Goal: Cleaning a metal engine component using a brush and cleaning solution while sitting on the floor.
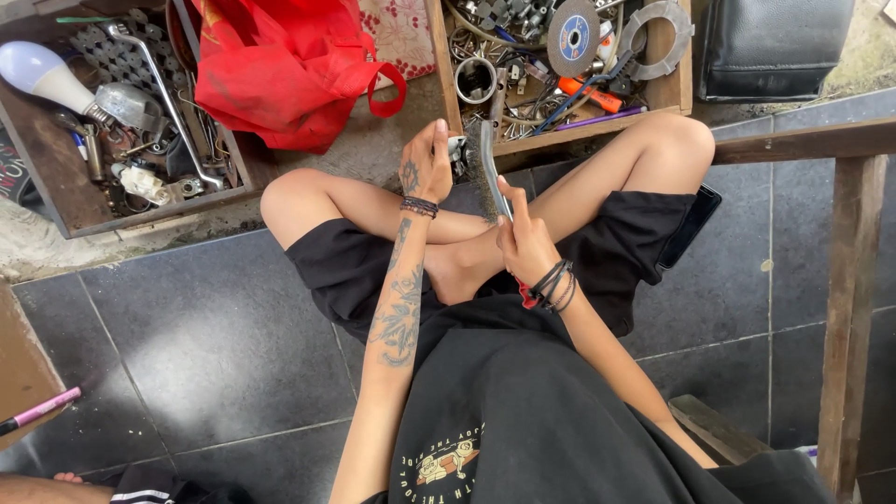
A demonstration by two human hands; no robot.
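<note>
- While the person sits cross-legged on the dark grey tiled floor (215,345), the right hand (525,245) grips the handle of a wire brush (487,168), fingers wrapped tight around it, the bristle end pointing away from the body.
- The left hand (427,166) pinches a small metal part (456,151) between fingertips and thumb, touching the brush's bristles — just above the crossed shins.
- Beyond the brush, touching the person's right knee side, stands an open wooden tray (443,65) of metal oddments: a round grey cutting disc (573,37) with a blue circular label at its centre, a metal ring, an orange-handled tool.
- Left of the brush and beyond the left knee lies a crumpled red plastic bag (280,75), with a floral-patterned cloth behind it.
- Further left of the brush, a second wooden box (56,177) holds a white light bulb (42,75), a long spanner and loose hardware.
- Right of the brush — a weathered wooden frame (845,280); a black case (770,47) sits beyond it.
- The surface under the boxes is rough concrete.
</note>
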